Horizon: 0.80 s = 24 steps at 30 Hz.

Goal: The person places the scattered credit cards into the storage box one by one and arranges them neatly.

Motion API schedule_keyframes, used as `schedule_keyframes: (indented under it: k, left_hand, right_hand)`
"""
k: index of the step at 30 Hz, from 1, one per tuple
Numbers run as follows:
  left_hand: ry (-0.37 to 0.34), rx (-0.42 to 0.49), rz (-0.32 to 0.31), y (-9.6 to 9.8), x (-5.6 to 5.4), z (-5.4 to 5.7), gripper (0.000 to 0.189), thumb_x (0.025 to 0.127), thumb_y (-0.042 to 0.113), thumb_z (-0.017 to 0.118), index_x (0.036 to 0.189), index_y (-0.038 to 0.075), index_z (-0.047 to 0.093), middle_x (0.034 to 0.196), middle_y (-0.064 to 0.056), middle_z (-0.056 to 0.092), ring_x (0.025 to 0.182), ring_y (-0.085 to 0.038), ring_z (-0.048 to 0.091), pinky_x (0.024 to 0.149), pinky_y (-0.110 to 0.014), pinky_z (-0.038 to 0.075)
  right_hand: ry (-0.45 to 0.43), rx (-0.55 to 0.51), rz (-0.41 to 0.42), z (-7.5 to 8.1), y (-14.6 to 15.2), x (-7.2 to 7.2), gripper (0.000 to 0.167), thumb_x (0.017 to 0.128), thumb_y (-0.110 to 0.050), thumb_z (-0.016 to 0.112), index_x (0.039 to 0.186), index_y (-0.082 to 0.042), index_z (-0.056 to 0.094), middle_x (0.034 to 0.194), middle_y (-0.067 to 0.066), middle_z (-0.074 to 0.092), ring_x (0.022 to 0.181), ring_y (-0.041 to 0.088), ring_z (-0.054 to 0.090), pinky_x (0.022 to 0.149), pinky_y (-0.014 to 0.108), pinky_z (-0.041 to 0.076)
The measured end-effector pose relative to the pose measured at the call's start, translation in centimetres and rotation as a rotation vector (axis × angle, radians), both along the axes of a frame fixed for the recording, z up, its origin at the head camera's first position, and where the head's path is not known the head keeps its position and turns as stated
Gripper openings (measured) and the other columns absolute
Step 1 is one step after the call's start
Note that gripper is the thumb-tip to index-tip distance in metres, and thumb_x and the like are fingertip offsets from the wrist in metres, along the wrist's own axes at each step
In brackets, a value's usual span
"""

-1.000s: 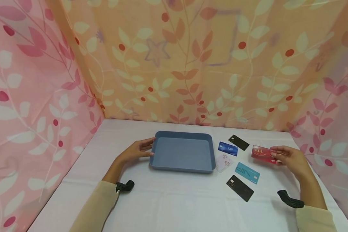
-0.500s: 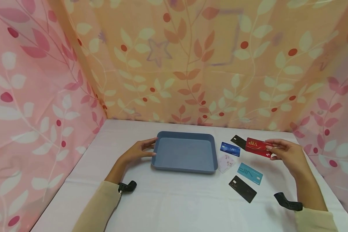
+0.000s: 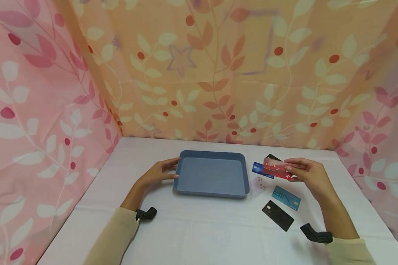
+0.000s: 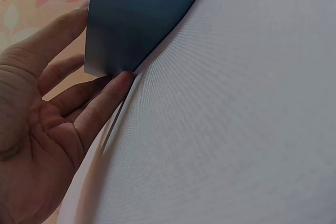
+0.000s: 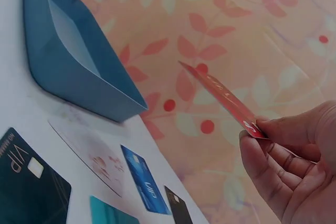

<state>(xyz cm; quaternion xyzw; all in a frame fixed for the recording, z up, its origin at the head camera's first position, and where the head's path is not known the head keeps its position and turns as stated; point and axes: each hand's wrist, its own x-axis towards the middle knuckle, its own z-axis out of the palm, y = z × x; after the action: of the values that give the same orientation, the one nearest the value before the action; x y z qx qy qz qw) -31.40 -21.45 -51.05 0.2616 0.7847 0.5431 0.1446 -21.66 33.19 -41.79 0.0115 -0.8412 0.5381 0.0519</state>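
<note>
My right hand pinches a red VIP card by its right end, thumb on the near face. In the right wrist view the card is raised above the table and tilted. Seen from the head, it overlaps a blue VIP card and a black card. My left hand rests against the left side of a blue-grey tray, its fingers fairly straight. In the left wrist view, fingertips touch the outside of the tray wall.
Right of the tray lie a pale patterned card, a teal card and another black VIP card. A white cloth covers the table. Floral fabric hangs behind and at both sides.
My right hand has carried the red card leftward, from the right of the cards to over the blue and rear black ones. My left hand has stayed at the tray.
</note>
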Motion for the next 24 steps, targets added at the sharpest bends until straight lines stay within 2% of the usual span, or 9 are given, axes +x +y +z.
schedule_keyframes:
  k: [8, 13, 17, 20, 24]
  left_hand:
    - [-0.009, 0.007, 0.036, -0.2, 0.4, 0.0, 0.079, 0.089, 0.019, 0.081, 0.155, 0.007, 0.040, 0.158, -0.013, 0.042, 0.137, -0.033, 0.050, 0.114, -0.054, 0.036]
    - [-0.008, -0.006, 0.048, -0.2, 0.2, 0.0, 0.079, 0.088, 0.020, 0.082, 0.155, 0.007, 0.041, 0.156, -0.012, 0.045, 0.136, -0.032, 0.052, 0.115, -0.053, 0.037]
    - [-0.013, -0.006, 0.048, -0.1, 0.2, 0.0, 0.078, 0.088, 0.018, 0.081, 0.155, 0.007, 0.042, 0.155, -0.012, 0.046, 0.135, -0.031, 0.052, 0.115, -0.054, 0.037]
    - [-0.021, -0.001, 0.044, 0.0, 0.2, 0.0, 0.078, 0.088, 0.020, 0.081, 0.155, 0.008, 0.042, 0.155, -0.011, 0.047, 0.135, -0.031, 0.052, 0.114, -0.054, 0.037]
    - [-0.024, 0.001, 0.044, 0.1, 0.2, 0.0, 0.078, 0.088, 0.022, 0.082, 0.154, 0.009, 0.043, 0.154, -0.010, 0.048, 0.135, -0.031, 0.053, 0.114, -0.054, 0.038]
  right_hand:
    - [-0.026, -0.011, 0.073, 0.3, -2.4, -0.9, 0.048, 0.099, -0.027, 0.069, 0.134, 0.005, 0.060, 0.103, 0.006, 0.074, 0.080, 0.015, 0.071, 0.071, 0.032, 0.062]
    - [-0.051, -0.033, 0.100, 0.7, -3.9, -1.5, 0.049, 0.097, -0.028, 0.071, 0.132, 0.005, 0.062, 0.106, 0.010, 0.073, 0.082, 0.017, 0.071, 0.072, 0.033, 0.062]
    - [-0.082, -0.045, 0.111, 0.8, -5.0, -1.9, 0.047, 0.097, -0.026, 0.071, 0.132, 0.004, 0.062, 0.114, 0.017, 0.071, 0.085, 0.022, 0.071, 0.074, 0.035, 0.062]
    - [-0.104, -0.062, 0.120, 0.7, -5.8, -2.1, 0.046, 0.097, -0.025, 0.071, 0.132, 0.004, 0.062, 0.114, 0.020, 0.070, 0.087, 0.026, 0.071, 0.074, 0.035, 0.062]
    - [-0.121, -0.098, 0.136, 0.5, -6.8, -2.5, 0.047, 0.097, -0.024, 0.072, 0.131, 0.005, 0.062, 0.113, 0.022, 0.070, 0.083, 0.024, 0.071, 0.073, 0.034, 0.062]
